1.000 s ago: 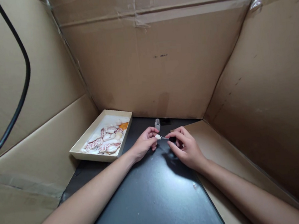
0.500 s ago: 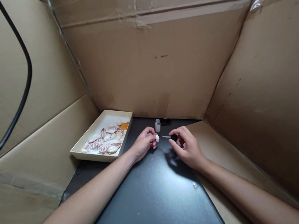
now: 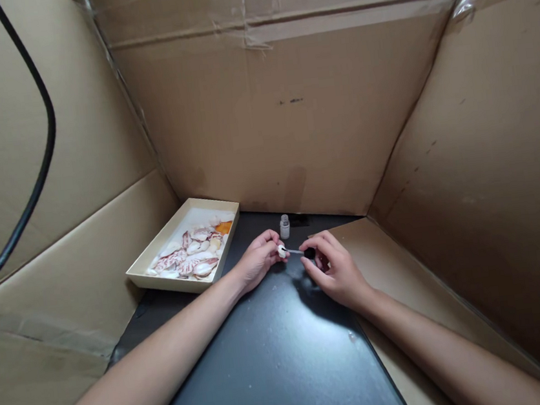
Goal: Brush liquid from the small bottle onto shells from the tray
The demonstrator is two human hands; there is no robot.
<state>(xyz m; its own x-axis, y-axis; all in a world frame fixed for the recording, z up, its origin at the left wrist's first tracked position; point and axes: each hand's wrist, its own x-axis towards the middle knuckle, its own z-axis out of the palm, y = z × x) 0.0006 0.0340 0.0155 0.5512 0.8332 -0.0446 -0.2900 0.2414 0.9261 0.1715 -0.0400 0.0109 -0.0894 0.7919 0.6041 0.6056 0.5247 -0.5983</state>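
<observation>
My left hand (image 3: 257, 262) is closed, pinching a small white shell (image 3: 281, 250) between thumb and fingers just above the black table top (image 3: 278, 357). My right hand (image 3: 335, 268) grips the black cap of a thin brush (image 3: 305, 252), and the brush tip touches the shell. A small clear bottle (image 3: 284, 226) without its cap stands upright just behind the two hands.
A cream tray (image 3: 160, 267) holding several red-and-white shells lies to the left of my hands. Cardboard walls close in the back and both sides. A black cable (image 3: 37, 170) hangs along the left wall. Cardboard (image 3: 410, 316) covers the table's right part.
Both hands stayed in place. The brush and my right hand shifted slightly left and right against the shell, and the shell turned a little in my left fingers.
</observation>
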